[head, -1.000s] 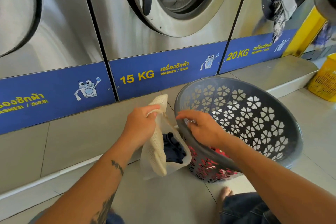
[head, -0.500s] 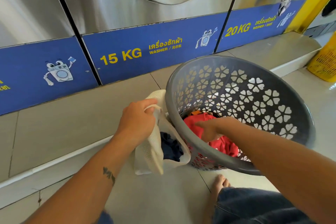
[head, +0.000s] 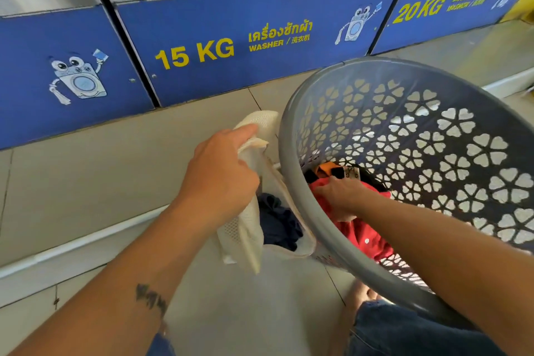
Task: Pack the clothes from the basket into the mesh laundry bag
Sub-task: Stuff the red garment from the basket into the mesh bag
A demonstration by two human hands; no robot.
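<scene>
Step in hand is fetching: right hand (head: 338, 192) closes on red garment (head: 364, 235) inside grey perforated plastic basket (head: 291, 182), left hand (head: 219, 179) clamps cream mesh laundry bag (head: 245, 234) open; next, lift garment across into its mouth.

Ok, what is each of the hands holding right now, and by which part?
The left hand grips the mesh laundry bag by its upper rim, keeping it open. The right hand closes on the red garment at its top, inside the basket.

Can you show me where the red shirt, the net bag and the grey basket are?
red shirt (head: 364, 235): head view, on the cloth below the wrist.
net bag (head: 245, 228): head view, on its cream mesh side.
grey basket (head: 291, 182): head view, on the near rim.
</scene>
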